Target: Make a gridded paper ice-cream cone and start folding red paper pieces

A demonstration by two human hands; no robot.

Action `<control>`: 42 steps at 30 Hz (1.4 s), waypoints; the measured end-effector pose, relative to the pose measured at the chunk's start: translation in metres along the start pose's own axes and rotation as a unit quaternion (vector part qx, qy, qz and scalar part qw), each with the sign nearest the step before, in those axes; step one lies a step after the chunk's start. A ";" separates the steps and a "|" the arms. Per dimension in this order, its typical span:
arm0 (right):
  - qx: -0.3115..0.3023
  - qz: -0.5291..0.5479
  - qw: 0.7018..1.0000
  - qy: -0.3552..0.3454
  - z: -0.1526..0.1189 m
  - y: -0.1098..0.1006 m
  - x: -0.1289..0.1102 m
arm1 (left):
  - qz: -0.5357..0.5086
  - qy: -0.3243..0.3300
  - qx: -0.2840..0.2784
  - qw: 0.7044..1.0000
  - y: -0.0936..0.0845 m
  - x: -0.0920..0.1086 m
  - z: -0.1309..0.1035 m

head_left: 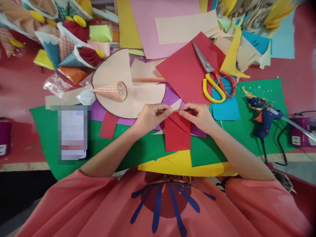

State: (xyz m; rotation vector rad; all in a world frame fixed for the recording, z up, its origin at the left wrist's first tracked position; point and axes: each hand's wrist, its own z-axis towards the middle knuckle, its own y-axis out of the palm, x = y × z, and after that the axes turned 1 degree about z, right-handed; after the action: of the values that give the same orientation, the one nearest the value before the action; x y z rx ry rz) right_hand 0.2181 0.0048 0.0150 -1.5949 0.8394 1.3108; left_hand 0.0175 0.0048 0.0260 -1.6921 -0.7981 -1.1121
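Note:
Between my hands is a red paper strip [177,135], its far edge narrowly folded. My left hand [154,115] pinches that edge at the left corner. At the right corner my right hand [196,117] pinches the same edge between thumb and fingers. The strip's near end hangs toward me over green paper [138,151]. Left of my hands lies a cream paper piece [111,70] with a black outline, and a checked paper cone [108,90] rests on it. A smaller red paper piece [108,125] lies just below the cream piece.
Scissors [209,72] with yellow and red handles lie on a red sheet [182,65]. A blue glue gun [265,120] with its cord is at the right. A blurred phone [74,131] lies at the left. Wrapped paper cones [66,42] and scraps crowd the back.

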 end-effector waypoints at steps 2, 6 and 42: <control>0.006 0.008 1.000 0.001 0.000 0.000 0.000 | 0.012 -0.004 0.008 1.000 0.000 0.000 0.000; 0.001 0.029 0.999 0.021 0.001 -0.002 0.000 | 0.025 -0.002 0.014 1.000 -0.001 -0.002 0.001; 0.083 0.040 0.996 -0.006 0.003 -0.007 -0.004 | -0.038 -0.003 0.076 0.996 -0.004 -0.002 0.004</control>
State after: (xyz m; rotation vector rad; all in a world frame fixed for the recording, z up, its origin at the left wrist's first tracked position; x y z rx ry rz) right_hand 0.2220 0.0101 0.0197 -1.4358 0.9872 1.2691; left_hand 0.0147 0.0096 0.0247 -1.5507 -0.9337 -1.0708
